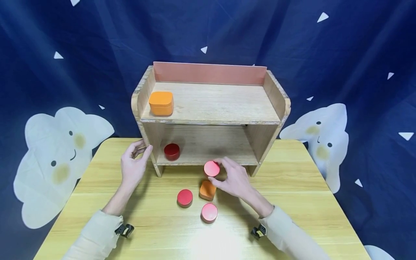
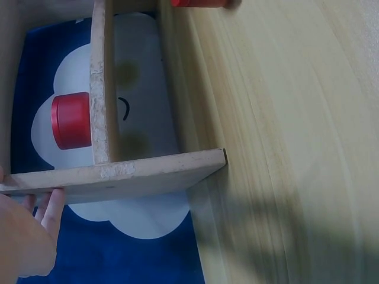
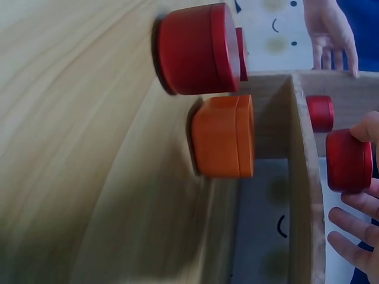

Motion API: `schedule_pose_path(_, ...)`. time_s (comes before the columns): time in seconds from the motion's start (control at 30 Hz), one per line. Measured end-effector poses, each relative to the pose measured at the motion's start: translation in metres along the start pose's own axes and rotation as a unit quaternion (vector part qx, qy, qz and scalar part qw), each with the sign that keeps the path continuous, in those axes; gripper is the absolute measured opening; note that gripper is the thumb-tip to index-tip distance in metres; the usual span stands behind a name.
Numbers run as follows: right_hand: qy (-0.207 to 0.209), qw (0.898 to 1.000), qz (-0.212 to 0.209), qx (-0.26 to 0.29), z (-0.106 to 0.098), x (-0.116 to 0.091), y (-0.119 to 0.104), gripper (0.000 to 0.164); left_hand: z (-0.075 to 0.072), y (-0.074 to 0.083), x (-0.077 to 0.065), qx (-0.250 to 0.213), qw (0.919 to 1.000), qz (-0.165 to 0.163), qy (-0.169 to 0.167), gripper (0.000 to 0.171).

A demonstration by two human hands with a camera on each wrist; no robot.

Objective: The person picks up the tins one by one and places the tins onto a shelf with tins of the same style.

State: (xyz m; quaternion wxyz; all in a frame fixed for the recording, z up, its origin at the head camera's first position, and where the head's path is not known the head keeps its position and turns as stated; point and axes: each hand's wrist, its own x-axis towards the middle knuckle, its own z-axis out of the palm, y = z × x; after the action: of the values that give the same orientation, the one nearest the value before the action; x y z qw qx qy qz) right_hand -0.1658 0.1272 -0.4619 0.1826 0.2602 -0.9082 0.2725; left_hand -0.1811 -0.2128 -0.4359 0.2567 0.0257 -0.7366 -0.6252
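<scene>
My right hand (image 1: pixel 234 178) pinches a red round tin (image 3: pixel 348 160) between thumb and fingers, in front of the lower shelf's edge. My left hand (image 1: pixel 134 162) touches the left side panel of the wooden shelf unit (image 1: pixel 211 103), its fingers fairly straight against the outer face in the left wrist view. On the lower shelf, toward the left, stands another red round tin (image 1: pixel 172 152). An orange square tin (image 1: pixel 207 190) sits on the table below my right hand. Nearer to me are two more red round tins, one on the left (image 1: pixel 185 198) and one in front (image 1: pixel 209 213).
A larger orange tin (image 1: pixel 161 103) stands at the left of the upper shelf, which has a pink back board (image 1: pixel 209 73). The wooden table (image 1: pixel 156 231) runs under everything. Behind hangs a dark blue cloth (image 1: pixel 208 29) with pale cloud shapes.
</scene>
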Motion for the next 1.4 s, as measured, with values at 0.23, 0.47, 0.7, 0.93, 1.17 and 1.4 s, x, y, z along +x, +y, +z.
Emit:
schedule_pose_path(0.23,-0.003,1.0,0.01,0.006,0.008,0.013,-0.007,0.054,0.0,0.0,0.0,-0.001,1.0,-0.001,-0.001,0.03)
schedule_pose_path(0.47,-0.003,1.0,0.007,0.007,0.016,0.027,-0.012,0.052,0.001,0.001,0.0,0.0,1.0,-0.001,0.003,0.029)
schedule_pose_path(0.7,-0.003,1.0,0.0,-0.004,0.023,0.043,-0.016,0.054,0.002,0.0,0.0,-0.002,1.0,-0.004,0.004,0.03)
schedule_pose_path(0.93,-0.019,1.0,0.006,-0.009,0.03,0.056,-0.018,0.055,0.002,0.0,-0.001,0.003,0.9999,-0.007,0.007,0.03)
schedule_pose_path(1.17,-0.018,1.0,0.0,-0.024,0.036,0.065,-0.016,0.053,0.002,0.0,-0.001,0.008,0.9999,-0.008,0.008,0.03)
schedule_pose_path(1.4,-0.015,0.999,-0.013,-0.034,0.041,0.069,-0.013,0.053,0.002,-0.001,-0.001,0.006,1.0,-0.003,0.006,0.03)
